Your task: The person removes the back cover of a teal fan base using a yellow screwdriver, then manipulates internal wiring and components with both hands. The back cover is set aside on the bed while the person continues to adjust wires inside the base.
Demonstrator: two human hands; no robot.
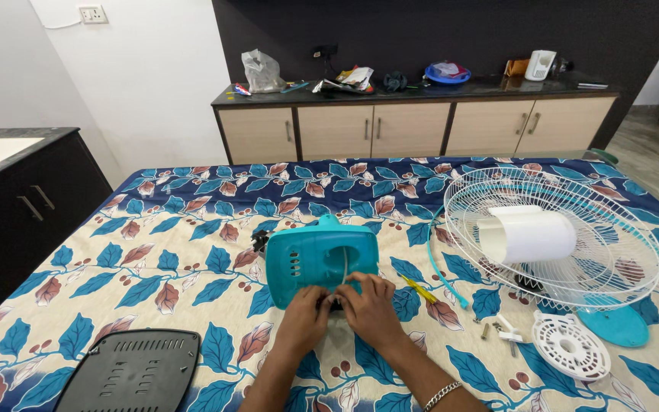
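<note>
- Working at the near edge of the teal fan base [319, 259], both hands meet in the lower middle of the frame, on a bed covered with a leaf-print sheet [154, 252].
- The left hand [304, 319] curls its fingers at the bottom edge of the base. It pinches something small and dark there, but the fingers hide what it is.
- The right hand [371, 305] lies just beside it, fingertips pressed on the same spot. A white cord [344, 267] runs down the middle of the base to that spot.
- A good way to do this step, I think, is to keep the base flat on the sheet, so it does not rock.
- Small, slow finger moves look best here, because the part is tiny and mostly hidden.
- The cord looks thin, so pulling it hard could hurt it. Gentle is better.
- A yellow screwdriver [419, 289] lies just right of the right hand, close enough to grab.
- Loose screws [488, 329] and a small white clip [509, 333] lie further right on the sheet. They could roll into the folds, so bumping the bed is a bad idea.
- The white wire fan guard [543, 206] with a white hub [528, 235] lies at the right of the frame, well apart from the hands.
- A round white vented cap [570, 347] lies at the lower right.
- A dark vented plate [133, 372] lies at the lower left, not touching anything else.
</note>
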